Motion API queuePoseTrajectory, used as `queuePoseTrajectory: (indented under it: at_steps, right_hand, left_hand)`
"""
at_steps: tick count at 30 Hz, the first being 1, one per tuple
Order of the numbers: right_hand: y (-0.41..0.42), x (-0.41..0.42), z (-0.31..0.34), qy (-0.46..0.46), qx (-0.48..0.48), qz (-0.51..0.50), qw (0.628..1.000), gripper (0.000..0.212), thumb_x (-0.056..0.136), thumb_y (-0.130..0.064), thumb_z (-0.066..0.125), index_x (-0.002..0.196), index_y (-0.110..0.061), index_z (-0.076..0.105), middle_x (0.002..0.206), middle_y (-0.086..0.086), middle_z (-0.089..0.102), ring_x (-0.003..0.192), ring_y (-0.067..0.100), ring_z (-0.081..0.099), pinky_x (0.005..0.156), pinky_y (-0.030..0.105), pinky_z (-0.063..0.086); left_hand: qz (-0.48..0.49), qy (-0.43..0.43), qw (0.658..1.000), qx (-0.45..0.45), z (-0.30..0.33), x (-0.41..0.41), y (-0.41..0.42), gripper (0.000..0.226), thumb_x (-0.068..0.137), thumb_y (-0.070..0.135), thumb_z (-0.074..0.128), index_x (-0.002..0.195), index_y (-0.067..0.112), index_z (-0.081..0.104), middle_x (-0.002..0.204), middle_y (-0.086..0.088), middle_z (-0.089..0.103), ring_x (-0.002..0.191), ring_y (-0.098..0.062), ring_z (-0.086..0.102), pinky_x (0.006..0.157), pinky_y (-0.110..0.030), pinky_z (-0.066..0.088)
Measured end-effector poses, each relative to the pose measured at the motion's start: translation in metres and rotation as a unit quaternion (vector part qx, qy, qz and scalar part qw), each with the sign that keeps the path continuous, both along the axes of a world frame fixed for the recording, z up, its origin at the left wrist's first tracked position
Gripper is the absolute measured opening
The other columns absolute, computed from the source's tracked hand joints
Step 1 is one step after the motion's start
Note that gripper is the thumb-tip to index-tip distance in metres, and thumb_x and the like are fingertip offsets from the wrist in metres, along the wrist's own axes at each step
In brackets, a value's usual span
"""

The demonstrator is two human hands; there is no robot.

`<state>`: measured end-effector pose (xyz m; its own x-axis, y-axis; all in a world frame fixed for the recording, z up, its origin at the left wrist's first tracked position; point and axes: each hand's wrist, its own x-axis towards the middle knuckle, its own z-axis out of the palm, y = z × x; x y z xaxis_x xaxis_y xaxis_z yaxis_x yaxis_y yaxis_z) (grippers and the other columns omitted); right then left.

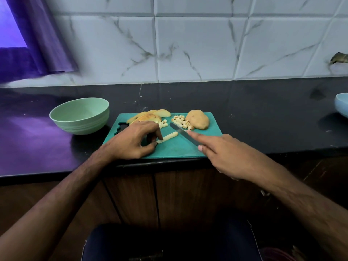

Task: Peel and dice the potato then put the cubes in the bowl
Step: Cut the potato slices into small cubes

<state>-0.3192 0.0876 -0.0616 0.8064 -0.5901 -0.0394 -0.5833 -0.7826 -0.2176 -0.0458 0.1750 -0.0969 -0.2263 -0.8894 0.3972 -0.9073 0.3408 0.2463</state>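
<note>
1. Currently the dicing is sitting partway done. A small pile of cubes (181, 121) is lying on the board (175, 149), far of centre, just left of the potato (198, 119).
2. That potato piece is looking peeled and uncut, lying at the far right of the board.
3. Slices (148, 115) are waiting at the far left of the board; some seem to be showing skin on their edges, though I cannot tell for certain.
4. A few short sticks (163, 124) are lying just beyond the left hand's knuckles.
5. One long stick (167, 137) is lying mid-board, apparently the piece now being cut.
6. The bowl (80, 115) is standing on the counter (263, 113) left of the board, and it is looking empty, so no cubes are in it yet.
7. Judgement: peeling is mostly finished; most cutting and all of the transfer are still remaining.
8. Left hand (131, 142): it is pinching the near end of the long stick between thumb and forefinger, pinning it to the board, wrist resting at the near edge.
9. Right hand (226, 155): it is gripping the knife (183, 133) by the handle, forefinger stretched along the spine, blade pointing far-left, just right of the stick and apart from it.
10. A second bowl (341, 106) is showing at the far right edge.
</note>
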Motion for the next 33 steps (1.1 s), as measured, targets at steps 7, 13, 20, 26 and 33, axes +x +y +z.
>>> queuePoseTrajectory:
  at_steps: [7, 13, 20, 26, 33]
  right_hand:
    - [0.006, 0.004, -0.013, 0.033, 0.008, 0.005, 0.999, 0.052, 0.111, -0.041, 0.024, 0.158, -0.052, 0.005, 0.089, -0.010, 0.052, 0.074, 0.007, 0.055, 0.069, 0.030, 0.051]
    - [0.005, 0.015, -0.014, 0.025, 0.007, -0.014, 1.000, 0.051, 0.111, -0.040, 0.023, 0.158, -0.052, 0.007, 0.084, -0.005, 0.056, 0.061, 0.008, 0.058, 0.053, 0.026, 0.048]
    - [0.017, 0.019, -0.020, 0.050, -0.152, -0.020, 0.987, 0.062, 0.110, -0.031, 0.030, 0.159, -0.046, -0.007, 0.076, -0.006, 0.040, 0.064, 0.009, 0.040, 0.057, 0.032, 0.038]
    - [0.003, 0.012, -0.010, -0.018, -0.082, -0.028, 0.996, 0.053, 0.111, -0.040, 0.023, 0.158, -0.050, 0.003, 0.079, -0.012, 0.044, 0.071, 0.005, 0.046, 0.068, 0.033, 0.043]
    - [0.012, 0.009, -0.014, -0.002, -0.026, -0.002, 1.000, 0.051, 0.111, -0.040, 0.025, 0.157, -0.053, 0.007, 0.083, -0.011, 0.048, 0.071, 0.006, 0.050, 0.055, 0.025, 0.036]
  left_hand:
    - [0.000, 0.002, 1.000, 0.000, -0.001, 0.002, -0.001, 0.012, 0.086, 0.013, 0.067, 0.097, 0.020, 0.067, 0.085, 0.011, 0.060, 0.082, -0.011, 0.057, 0.075, -0.027, 0.046]
    - [0.004, 0.000, 1.000, 0.000, -0.002, 0.000, 0.000, 0.013, 0.085, 0.015, 0.065, 0.096, 0.021, 0.066, 0.084, 0.011, 0.059, 0.082, -0.011, 0.056, 0.074, -0.032, 0.047]
    - [0.007, 0.003, 1.000, 0.003, 0.000, -0.001, 0.002, 0.023, 0.085, 0.010, 0.067, 0.105, 0.023, 0.064, 0.083, 0.012, 0.057, 0.082, -0.013, 0.058, 0.074, -0.036, 0.049]
    - [0.014, 0.004, 1.000, 0.002, 0.000, -0.001, 0.002, 0.026, 0.088, 0.015, 0.064, 0.112, 0.022, 0.067, 0.081, 0.013, 0.057, 0.081, -0.012, 0.057, 0.075, -0.025, 0.045]
    - [0.023, -0.014, 1.000, 0.015, 0.000, 0.000, 0.001, 0.034, 0.089, 0.021, 0.062, 0.120, 0.020, 0.073, 0.083, 0.011, 0.056, 0.084, -0.007, 0.056, 0.079, -0.018, 0.041]
